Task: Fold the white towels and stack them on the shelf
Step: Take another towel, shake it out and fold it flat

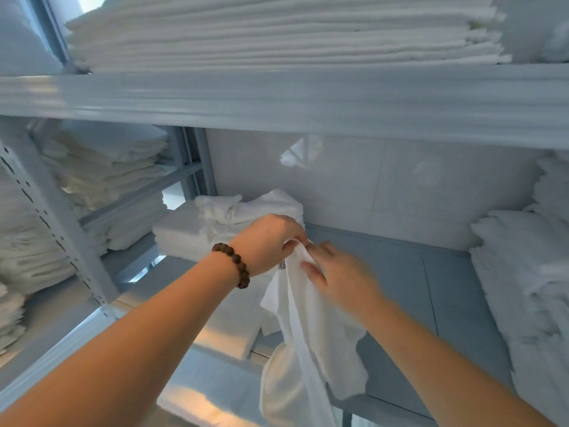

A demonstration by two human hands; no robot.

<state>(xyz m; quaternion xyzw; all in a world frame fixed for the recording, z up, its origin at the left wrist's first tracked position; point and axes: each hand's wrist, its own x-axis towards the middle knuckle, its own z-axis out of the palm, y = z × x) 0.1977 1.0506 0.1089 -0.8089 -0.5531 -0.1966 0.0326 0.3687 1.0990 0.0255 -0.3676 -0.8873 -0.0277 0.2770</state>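
- The towel (303, 340) in hand is the nearest task item. It hangs unfolded in front of the shelf (437, 291), bunched at the top and loose below.
- Its long axis runs nearly vertical, from the hands at 12 o'clock down to 6 o'clock. The gathered top edge points up and the free end drops past the shelf's front lip, out of view at the bottom.
- The left hand (268, 241), wearing a bead bracelet (234, 264), has its fingers curled tight and pinches the towel's top edge.
- The right hand (343, 277) meets the cloth just at 4 o'clock of the left. It is smeared by motion, so I cannot tell whether it pinches the edge or only lies against it.
- A flat folded towel (229, 322) lies on the shelf at 8 o'clock of the hands.
- Further back, at 11 o'clock of the hands, a low pile (184, 232) carries a few rumpled towels on top, which seem not yet squared.
- At 3 o'clock a tall stack (529, 272) sits on the same shelf. At 9 o'clock, more stacks (107, 174) fill the neighbouring rack.
- Farthest, at 12 o'clock, a neat stack (277, 32) rests on the upper shelf (308, 100).
- My judgement is that much of the work is done, given the many finished stacks. What remains is to find this towel's corners, fold it and place it, then tidy the rumpled pile.
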